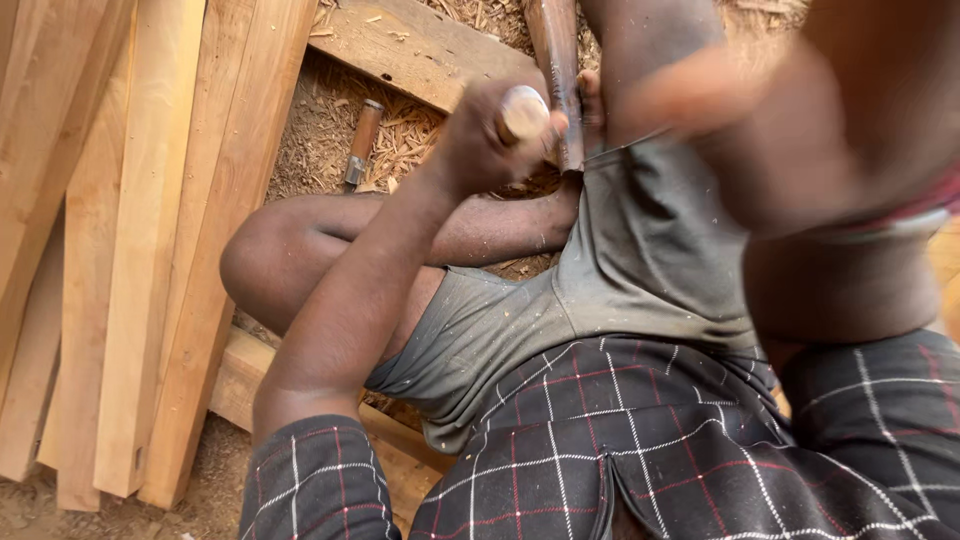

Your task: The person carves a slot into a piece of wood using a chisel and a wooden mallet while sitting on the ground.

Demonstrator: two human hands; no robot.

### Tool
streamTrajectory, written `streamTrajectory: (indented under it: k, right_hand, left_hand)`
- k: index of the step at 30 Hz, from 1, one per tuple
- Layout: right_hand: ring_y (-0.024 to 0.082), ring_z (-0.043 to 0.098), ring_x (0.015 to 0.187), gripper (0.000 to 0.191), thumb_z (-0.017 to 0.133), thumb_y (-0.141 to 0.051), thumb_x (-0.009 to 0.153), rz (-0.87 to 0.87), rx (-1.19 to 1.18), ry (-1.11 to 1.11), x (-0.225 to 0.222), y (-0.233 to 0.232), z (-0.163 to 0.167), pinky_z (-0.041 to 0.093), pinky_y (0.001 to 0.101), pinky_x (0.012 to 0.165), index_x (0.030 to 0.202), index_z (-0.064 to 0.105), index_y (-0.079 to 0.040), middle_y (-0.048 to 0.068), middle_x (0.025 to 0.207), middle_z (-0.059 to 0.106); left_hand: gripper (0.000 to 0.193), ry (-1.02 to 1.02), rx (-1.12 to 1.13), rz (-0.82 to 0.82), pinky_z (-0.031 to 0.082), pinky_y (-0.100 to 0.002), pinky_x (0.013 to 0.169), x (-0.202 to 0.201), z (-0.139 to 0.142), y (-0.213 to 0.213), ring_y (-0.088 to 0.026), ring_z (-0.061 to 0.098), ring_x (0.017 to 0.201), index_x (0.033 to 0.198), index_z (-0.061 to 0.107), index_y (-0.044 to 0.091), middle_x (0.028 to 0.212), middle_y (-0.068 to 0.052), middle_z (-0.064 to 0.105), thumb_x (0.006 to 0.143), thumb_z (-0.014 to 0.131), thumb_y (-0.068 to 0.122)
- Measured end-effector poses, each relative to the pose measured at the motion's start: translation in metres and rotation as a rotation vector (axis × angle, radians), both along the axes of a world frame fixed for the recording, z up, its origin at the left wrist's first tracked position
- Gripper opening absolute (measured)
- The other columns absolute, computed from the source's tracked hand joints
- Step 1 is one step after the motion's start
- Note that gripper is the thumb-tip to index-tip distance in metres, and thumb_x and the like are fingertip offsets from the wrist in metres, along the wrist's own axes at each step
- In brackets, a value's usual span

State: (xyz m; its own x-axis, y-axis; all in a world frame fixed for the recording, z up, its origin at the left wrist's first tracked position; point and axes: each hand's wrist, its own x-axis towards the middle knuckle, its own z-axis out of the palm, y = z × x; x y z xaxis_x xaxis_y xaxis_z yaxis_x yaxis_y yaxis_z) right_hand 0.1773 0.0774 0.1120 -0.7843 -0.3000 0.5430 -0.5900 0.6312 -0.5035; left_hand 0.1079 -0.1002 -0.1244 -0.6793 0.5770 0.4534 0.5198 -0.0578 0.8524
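My left grip (485,135) is curled into a closed fist at the end of a stretched-out arm, while my right grip (690,100) is raised, blurred, its state unclear.

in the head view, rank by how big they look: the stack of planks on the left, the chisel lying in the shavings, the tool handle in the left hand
1. Stack of planks, by far the largest.
2. Chisel.
3. Tool handle in the left hand; mostly hidden by the grip, so its place against the chisel is unsure.

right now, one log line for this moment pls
left hand: gripping wooden tool handle | right hand: blurred, raised | chisel: lying on shavings | planks: stacked left
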Motion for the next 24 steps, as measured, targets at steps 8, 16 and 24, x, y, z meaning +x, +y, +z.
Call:
streamTrajectory:
  k: [8,16,24]
  right_hand:
    - [0.037,0.066,0.081,0.03,0.063,-0.032,0.108,0.132,0.38,-0.116,-0.043,-0.027,-0.101,0.051,0.0476,0.069,0.103,0.071,-0.003,0.017,0.094,0.069]
    - [0.038,0.068,0.085,0.025,0.067,-0.027,0.103,0.215,0.331,-0.137,-0.069,-0.062,-0.124,0.055,0.0485,0.078,0.091,0.07,-0.006,0.016,0.091,0.07]
    - [0.02,0.066,0.099,0.013,0.055,-0.005,0.118,0.231,-0.193,-0.202,-0.041,0.017,-0.107,0.053,0.032,0.085,0.123,0.062,0.004,0.011,0.107,0.068]
  left_hand:
    - [0.019,-0.34,0.088,-0.061,0.052,-0.031,0.086,-0.005,-0.04,-0.002,-0.013,0.062,0.1,0.108,0.064,0.011,0.105,-0.003,0.065,0.093,0.068,0.022]
    - [0.021,-0.829,0.315,0.004,0.053,-0.03,0.09,-0.007,-0.03,-0.005,-0.014,0.066,0.105,0.11,0.065,0.012,0.109,-0.004,0.069,0.092,0.064,0.023]
    - [0.021,-0.103,0.049,0.147,0.049,-0.029,0.064,-0.019,0.032,-0.024,-0.011,0.057,0.069,0.088,0.056,0.006,0.074,-0.001,0.056,0.1,0.074,0.006]
